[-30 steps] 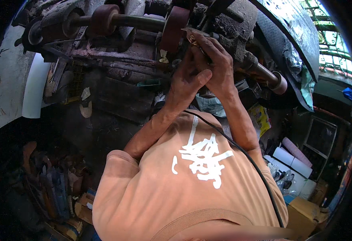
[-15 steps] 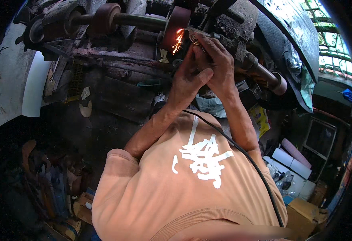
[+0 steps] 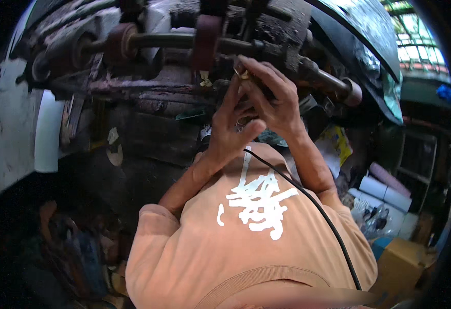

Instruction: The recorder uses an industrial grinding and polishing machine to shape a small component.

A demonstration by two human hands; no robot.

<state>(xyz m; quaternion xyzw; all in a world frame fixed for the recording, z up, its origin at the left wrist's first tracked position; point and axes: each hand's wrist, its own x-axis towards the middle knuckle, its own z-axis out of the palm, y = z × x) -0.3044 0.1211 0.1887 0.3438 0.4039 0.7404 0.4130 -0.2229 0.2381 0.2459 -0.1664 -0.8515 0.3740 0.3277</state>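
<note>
A small, shiny metal piece (image 3: 244,75) sits between the fingertips of both hands; its exact kind is too small to tell. My left hand (image 3: 230,126) pinches it from below and the left, thumb lifted away. My right hand (image 3: 278,100) grips it from above and the right, fingers bent around it. Just left of the fingertips is a dark red abrasive wheel (image 3: 206,46) on a horizontal metal shaft (image 3: 171,41). The piece is apart from the wheel, and no sparks show.
Another reddish wheel (image 3: 122,42) sits farther left on the shaft, and a small wheel (image 3: 353,92) caps its right end. A black cable (image 3: 320,213) runs down over my shirt. Cardboard boxes (image 3: 400,268) stand at lower right, and clutter fills the lower left.
Sparks were flying where the metal piece met the wheel; now they are gone. Both hands have drawn the piece back off the wheel, and the view has shifted slightly.
</note>
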